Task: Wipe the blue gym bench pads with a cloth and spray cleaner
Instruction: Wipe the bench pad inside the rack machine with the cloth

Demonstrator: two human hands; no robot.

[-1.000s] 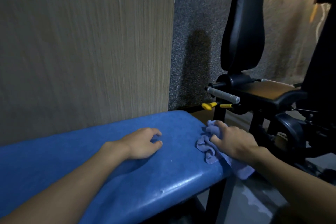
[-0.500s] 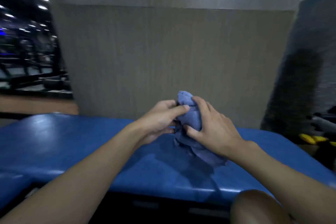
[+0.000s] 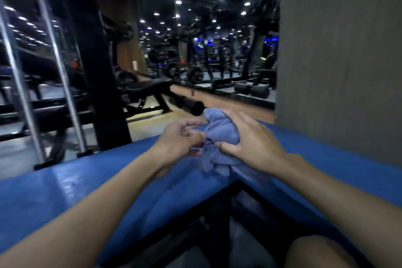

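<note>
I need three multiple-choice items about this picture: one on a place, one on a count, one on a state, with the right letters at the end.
1. Where is the cloth? A. in a bucket B. held over the blue bench pad C. on a shelf
2. How many hands touch it? A. none B. one C. two
3. How does it look? A. bunched up B. neatly folded C. spread flat
Answers: 1 B, it is lifted over the pad. 2 C, the right hand grips it, the left hand pinches its edge. 3 A, crumpled folds show.
</note>
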